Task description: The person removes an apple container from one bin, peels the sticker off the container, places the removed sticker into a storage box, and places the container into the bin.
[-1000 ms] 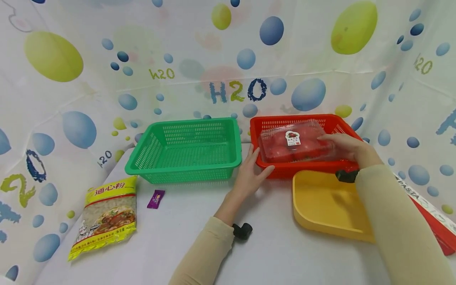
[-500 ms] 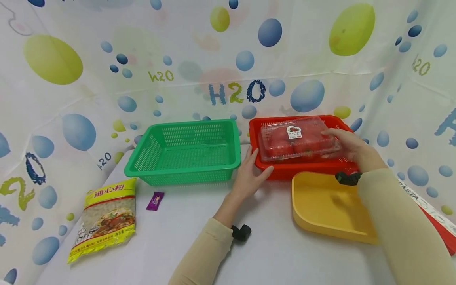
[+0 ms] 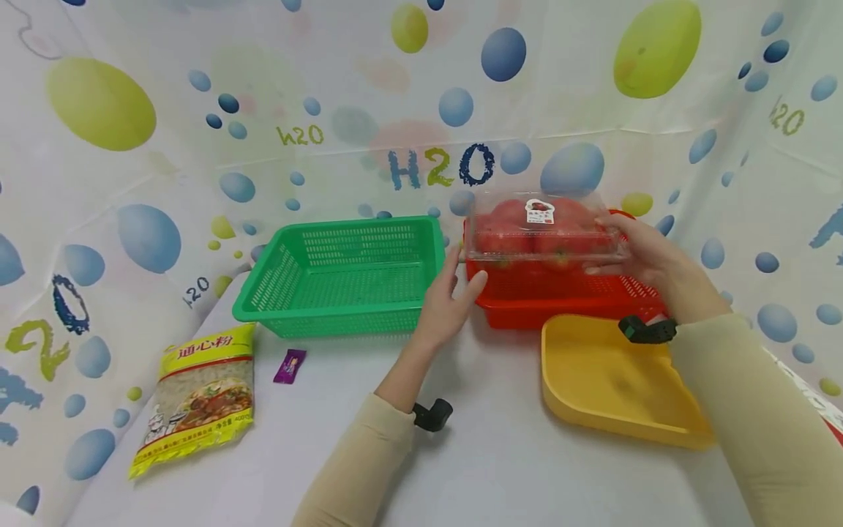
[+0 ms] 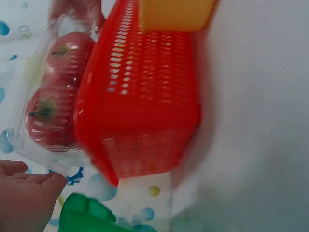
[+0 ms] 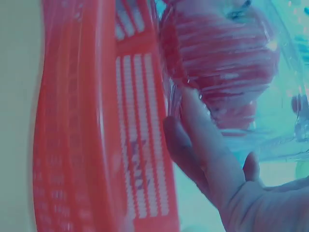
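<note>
Fingers of the right hand (image 3: 648, 256) grasp the clear tomato box (image 3: 543, 230) above the red basket (image 3: 566, 300); the left hand (image 3: 444, 307), relaxed, touches its other end. Green basket (image 3: 342, 274) alongside, yellow tray (image 3: 609, 380) nearer the table's front edge.

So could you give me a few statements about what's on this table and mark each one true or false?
1. The right hand holds the clear box of tomatoes above the red basket. True.
2. The green basket has a noodle bag in it. False: it holds nothing; the noodle bag lies on the table to its left.
3. The left hand is by the box's left end. True.
4. The yellow tray sits behind the red basket. False: it sits in front of it.
5. A small purple packet lies inside the yellow tray. False: it lies on the table near the green basket.
</note>
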`<state>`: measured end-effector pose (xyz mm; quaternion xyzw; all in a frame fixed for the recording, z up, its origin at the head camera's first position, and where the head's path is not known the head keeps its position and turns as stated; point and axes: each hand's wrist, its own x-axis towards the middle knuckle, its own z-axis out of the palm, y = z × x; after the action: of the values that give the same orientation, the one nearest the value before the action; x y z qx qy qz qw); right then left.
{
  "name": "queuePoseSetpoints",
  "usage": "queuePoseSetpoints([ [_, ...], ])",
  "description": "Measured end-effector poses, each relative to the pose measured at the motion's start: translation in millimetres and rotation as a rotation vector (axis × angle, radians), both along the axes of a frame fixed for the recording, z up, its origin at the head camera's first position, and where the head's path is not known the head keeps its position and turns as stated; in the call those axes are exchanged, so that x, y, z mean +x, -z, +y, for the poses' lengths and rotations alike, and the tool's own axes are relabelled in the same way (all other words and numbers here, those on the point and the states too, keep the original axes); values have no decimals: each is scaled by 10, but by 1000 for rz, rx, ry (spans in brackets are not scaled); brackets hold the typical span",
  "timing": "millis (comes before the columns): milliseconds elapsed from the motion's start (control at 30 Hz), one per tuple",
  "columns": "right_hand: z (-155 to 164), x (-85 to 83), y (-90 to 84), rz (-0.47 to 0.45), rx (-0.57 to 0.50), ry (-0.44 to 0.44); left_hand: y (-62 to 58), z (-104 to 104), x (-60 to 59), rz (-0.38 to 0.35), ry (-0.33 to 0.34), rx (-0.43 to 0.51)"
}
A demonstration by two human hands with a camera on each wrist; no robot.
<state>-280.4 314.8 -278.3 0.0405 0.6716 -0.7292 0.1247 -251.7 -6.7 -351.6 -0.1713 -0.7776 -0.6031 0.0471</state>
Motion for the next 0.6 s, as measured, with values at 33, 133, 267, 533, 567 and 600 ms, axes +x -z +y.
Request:
queuePoseSetpoints([
  [33,-52,18,-10,-2,0,4,-22,-52,-3,-17,7,48],
  [133,-204,92,-30,-9,-8,16,-86,-211,-17,-56,37,177],
  [267,-423,242,-36,-9,-37,52,-133,-428,-13,-106,56,276],
  [533,-904,564,45,-6,-70,16,-117,-818,116,-162,69,373],
  [567,-952,603,51,1,-37,2,-117,-861,136,-156,77,389],
  [600,-997,642,55,11,0,-11,-117,-903,159,-154,85,406],
])
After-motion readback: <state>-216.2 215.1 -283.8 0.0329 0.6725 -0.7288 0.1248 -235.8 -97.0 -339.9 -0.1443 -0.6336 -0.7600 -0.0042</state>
